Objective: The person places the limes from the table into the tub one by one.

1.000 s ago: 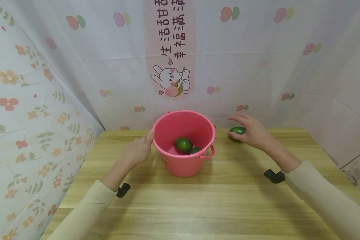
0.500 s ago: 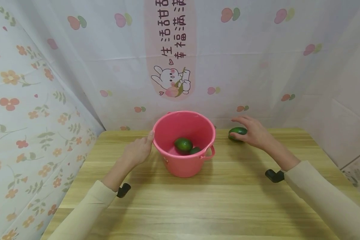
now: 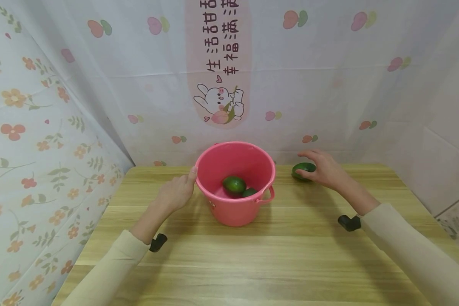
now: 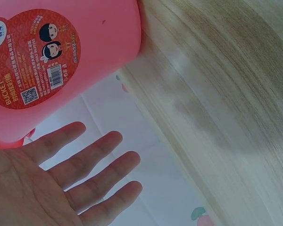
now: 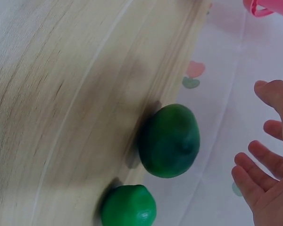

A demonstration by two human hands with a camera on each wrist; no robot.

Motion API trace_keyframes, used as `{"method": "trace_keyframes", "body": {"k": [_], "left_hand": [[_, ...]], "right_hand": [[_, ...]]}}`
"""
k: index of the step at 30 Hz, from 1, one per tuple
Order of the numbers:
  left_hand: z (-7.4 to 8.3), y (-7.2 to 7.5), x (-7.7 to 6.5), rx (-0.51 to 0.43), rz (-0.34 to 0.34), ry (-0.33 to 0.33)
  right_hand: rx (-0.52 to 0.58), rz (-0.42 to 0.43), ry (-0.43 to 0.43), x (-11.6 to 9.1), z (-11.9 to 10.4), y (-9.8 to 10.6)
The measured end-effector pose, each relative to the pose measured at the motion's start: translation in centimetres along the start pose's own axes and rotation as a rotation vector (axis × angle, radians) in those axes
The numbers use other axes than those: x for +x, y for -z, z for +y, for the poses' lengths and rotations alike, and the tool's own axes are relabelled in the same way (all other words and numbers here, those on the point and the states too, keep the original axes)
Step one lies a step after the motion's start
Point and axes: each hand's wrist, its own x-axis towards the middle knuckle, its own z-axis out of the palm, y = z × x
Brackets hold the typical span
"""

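Observation:
My left hand (image 3: 176, 192) is at the left side of a pink bucket (image 3: 235, 214), its thumb on the rim. In the left wrist view its fingers (image 4: 106, 181) are straight and spread beside the bucket wall. Inside the bucket lie a glossy green fruit (image 3: 234, 184) and a partly hidden darker one (image 3: 249, 192). My right hand (image 3: 325, 171) reaches around a green fruit (image 3: 304, 166) at the table's back edge, thumb apart from the fingers. The right wrist view has a dark green rounded fruit (image 5: 169, 141) and a brighter green one (image 5: 129, 207), both apart from the hand.
The wooden table (image 3: 229, 267) ends at a white patterned curtain (image 3: 329, 93) behind the bucket. A floral curtain (image 3: 42, 148) hangs on the left. The bucket's small handle (image 3: 268, 195) sticks out on its right. A black wrist device (image 3: 349, 223) sits under the right wrist.
My right hand has shifted slightly to the right around the green fruit. The left hand and bucket stay in place.

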Motion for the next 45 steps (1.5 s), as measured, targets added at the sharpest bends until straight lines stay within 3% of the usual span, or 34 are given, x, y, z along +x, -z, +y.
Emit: {"method": "trace_keyframes", "body": {"k": [30, 45], "left_hand": [[0.2, -0.1, -0.1, 0.0, 0.009, -0.009], [0.1, -0.2, 0.0, -0.019, 0.011, -0.016]], "right_hand": [[-0.094, -0.176, -0.1, 0.3, 3.1, -3.7], [-0.168, -0.16, -0.104, 0.0, 3.6, -4.2]]}}
